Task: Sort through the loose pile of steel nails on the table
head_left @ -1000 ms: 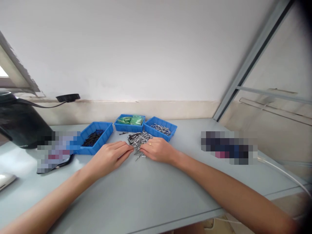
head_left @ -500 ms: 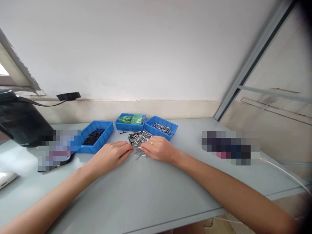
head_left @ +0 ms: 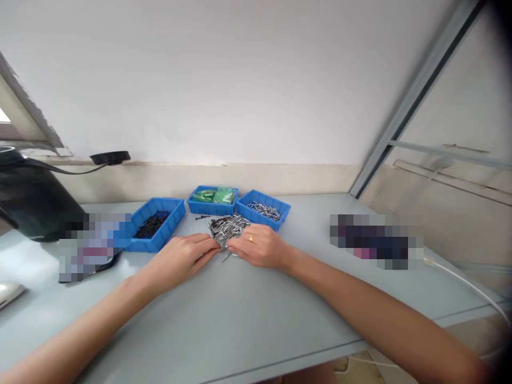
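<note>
A loose pile of silver nail-like fasteners [head_left: 230, 225], with a few dark screws mixed in, lies on the grey table between my hands. At the pile's near left edge, my left hand [head_left: 190, 256] has its fingers pressed together. What its fingertips hold, if anything, is hidden. My right hand [head_left: 258, 245], wearing a ring, covers the pile's near right side with thumb and fingers pinched. Its fingertips almost meet those of the left hand, and any piece between them is too small to make out.
Behind the pile stand a blue bin of dark screws [head_left: 180, 213], a blue bin with green packets [head_left: 214, 209] and a blue bin of silver fasteners [head_left: 260, 214]. A dark bottle [head_left: 40, 197] stands at left. Blurred-out items lie on both sides.
My right hand has shifted slightly left, bringing its fingertips closer to my left hand's. The silver piece seen at its fingertips earlier is no longer clearly visible.
</note>
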A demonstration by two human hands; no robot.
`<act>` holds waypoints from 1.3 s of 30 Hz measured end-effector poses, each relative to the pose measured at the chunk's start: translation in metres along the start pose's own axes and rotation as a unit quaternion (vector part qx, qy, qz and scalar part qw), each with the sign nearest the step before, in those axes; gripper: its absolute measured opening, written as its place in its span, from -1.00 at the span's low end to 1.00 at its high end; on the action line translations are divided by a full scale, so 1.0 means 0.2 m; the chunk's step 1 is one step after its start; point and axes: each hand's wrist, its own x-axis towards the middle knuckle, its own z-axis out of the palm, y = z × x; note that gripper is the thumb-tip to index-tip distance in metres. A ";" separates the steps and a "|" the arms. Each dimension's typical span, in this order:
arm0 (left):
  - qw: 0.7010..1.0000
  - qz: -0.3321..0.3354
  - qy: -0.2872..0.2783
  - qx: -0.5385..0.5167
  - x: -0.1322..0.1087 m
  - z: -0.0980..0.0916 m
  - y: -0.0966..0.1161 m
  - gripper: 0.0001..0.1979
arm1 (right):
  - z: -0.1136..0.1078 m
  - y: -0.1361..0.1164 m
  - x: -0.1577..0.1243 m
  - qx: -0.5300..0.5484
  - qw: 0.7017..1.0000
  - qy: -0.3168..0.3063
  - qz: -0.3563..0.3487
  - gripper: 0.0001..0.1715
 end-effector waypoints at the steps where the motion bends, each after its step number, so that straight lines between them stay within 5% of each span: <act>1: 1.000 -0.001 0.007 -0.003 0.00 0.00 0.00 -0.72 | 0.00 0.00 0.00 -0.003 1.000 -0.006 0.008 -0.84; 8: 0.991 -0.020 0.108 -0.073 0.00 -0.01 0.00 -0.83 | 0.04 0.02 -0.03 -0.036 0.996 -0.056 0.059 -0.67; 14: 0.985 0.068 0.153 -0.038 0.01 -0.02 0.03 -0.87 | 0.05 -0.01 -0.03 -0.017 0.993 -0.111 0.037 -0.62; 19: 0.981 0.130 0.147 -0.003 0.00 -0.03 0.06 -0.84 | 0.05 -0.03 -0.03 -0.006 0.988 -0.152 0.008 -0.62; 28: 0.986 0.078 0.147 0.019 0.00 -0.06 0.03 -0.85 | 0.02 0.01 -0.01 -0.008 0.998 -0.055 0.040 -0.74; 33: 0.995 0.027 0.089 0.027 0.00 -0.02 0.00 -0.80 | 0.00 0.00 -0.01 0.008 0.998 -0.028 0.061 -0.75; 39: 0.999 0.027 0.018 0.025 0.01 -0.01 0.02 -0.72 | 0.01 -0.01 -0.02 0.016 0.999 -0.034 0.002 -0.86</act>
